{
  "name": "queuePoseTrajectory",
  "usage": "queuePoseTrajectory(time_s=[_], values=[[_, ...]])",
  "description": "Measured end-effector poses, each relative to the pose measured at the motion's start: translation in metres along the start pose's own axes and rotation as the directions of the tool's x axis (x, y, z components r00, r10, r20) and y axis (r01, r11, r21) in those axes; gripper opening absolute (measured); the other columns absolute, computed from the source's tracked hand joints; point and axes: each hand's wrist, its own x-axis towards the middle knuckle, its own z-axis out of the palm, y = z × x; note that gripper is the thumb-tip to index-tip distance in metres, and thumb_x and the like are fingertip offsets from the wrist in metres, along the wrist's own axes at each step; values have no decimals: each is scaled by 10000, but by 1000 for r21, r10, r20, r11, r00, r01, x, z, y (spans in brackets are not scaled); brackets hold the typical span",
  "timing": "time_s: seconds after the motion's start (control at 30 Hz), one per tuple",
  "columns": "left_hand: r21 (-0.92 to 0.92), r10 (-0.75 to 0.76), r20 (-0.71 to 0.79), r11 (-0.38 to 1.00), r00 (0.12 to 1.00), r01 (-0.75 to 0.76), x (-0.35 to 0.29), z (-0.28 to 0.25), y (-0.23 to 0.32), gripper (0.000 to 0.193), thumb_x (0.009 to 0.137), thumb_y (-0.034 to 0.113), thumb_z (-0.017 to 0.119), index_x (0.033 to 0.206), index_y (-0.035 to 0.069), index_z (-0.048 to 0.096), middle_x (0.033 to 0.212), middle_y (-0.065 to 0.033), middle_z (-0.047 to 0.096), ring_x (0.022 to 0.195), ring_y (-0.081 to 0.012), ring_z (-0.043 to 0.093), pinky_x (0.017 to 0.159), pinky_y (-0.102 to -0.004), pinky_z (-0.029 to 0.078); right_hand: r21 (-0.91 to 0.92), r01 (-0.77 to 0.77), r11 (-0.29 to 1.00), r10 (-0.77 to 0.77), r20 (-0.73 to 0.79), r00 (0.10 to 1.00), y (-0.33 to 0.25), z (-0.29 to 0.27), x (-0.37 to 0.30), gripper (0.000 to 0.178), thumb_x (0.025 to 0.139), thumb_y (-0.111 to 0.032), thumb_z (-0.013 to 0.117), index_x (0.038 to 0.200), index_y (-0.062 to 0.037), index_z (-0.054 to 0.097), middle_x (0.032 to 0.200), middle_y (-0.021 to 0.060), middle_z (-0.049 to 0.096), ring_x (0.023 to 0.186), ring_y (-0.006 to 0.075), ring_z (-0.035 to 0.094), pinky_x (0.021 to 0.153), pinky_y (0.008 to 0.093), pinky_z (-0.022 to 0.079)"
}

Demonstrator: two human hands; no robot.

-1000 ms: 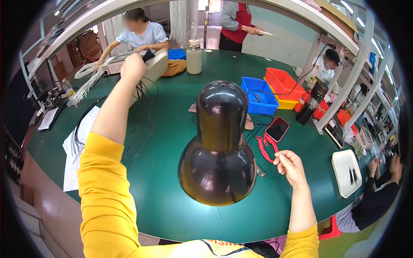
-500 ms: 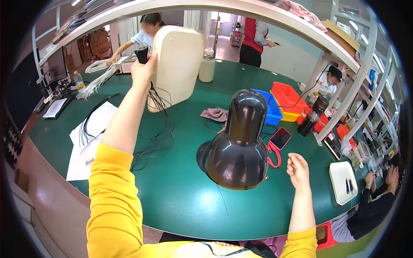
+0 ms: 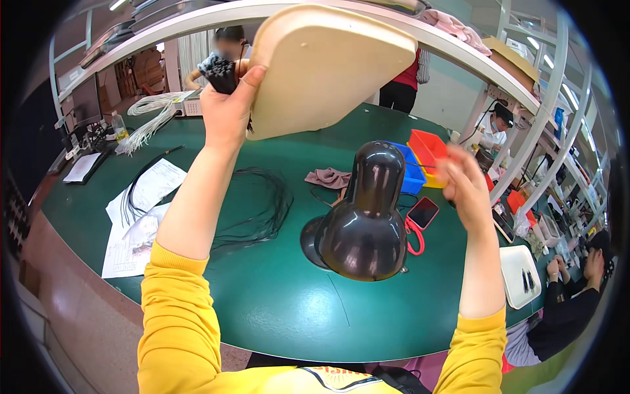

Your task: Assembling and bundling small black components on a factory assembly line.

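Head view: pale tray (image 3: pixel 328 72) and black wire bundle (image 3: pixel 222 75) gripped in left hand (image 3: pixel 226 108), held above worktop (image 3: pixel 289 328), not set down; right hand (image 3: pixel 464 184) raised, curled, any pinch indistinct; dark wires (image 3: pixel 285 200) left strewn below.

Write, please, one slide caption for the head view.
Left hand holding a tilted cream tray and black wires above a green table; right hand raised, right of a black lamp.

The green table (image 3: pixel 275 322) is being spanned by a white overhead shelf (image 3: pixel 177 34). Behind it, a pale wall (image 3: pixel 436 92) is being partly hidden. Light is being given by strip lamps (image 3: pixel 571 98); pinkish floor (image 3: pixel 72 262) is being shown at lower left.
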Motion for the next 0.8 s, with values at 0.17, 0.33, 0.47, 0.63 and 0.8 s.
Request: queuePoseTrajectory(time_s=[0.17,0.33,0.47,0.63,0.8], values=[[26,130,77,991,989,-132,-15,13,27,191,762,114,690,881,-14,615,774,-18,624,686,-64,555,628,-194,438,-756,646,103,-843,279,460,-81,48,35,770,689,-167,741,1308,-39,300,1247,157,417,1089,194,483,844,304,434],[67,219,167,970,961,-233,-14,35,73,154,743,95,702,842,-5,639,760,-1,628,681,-69,556,660,-207,446,-619,777,115,-777,431,458,-132,58,33,712,621,-155,779,1240,-77,435,1134,109,531,1023,215,510,874,311,400],[328,574,90,754,814,-568,-10,35,91,102,798,60,635,878,-3,641,905,3,608,727,-28,498,624,-176,401,-793,604,-81,-805,409,430,-145,30,-4,439,657,-144,769,1029,-11,576,869,72,632,788,153,599,727,254,464],[-178,148,31,974,989,-140,-32,-19,113,229,924,221,453,952,18,556,664,29,400,465,-28,273,416,-177,215,-854,-13,520,-460,-293,838,-152,-46,-91,515,647,-171,770,1077,-2,542,936,110,629,791,161,621,681,266,494],[-469,-768,174,485,616,738,-123,-56,72,240,920,302,451,857,79,513,555,66,311,377,-30,214,359,-181,202,-973,124,197,-468,18,884,-58,-70,-150,316,624,-143,755,879,-32,603,744,111,627,647,227,619,595,302,484]])
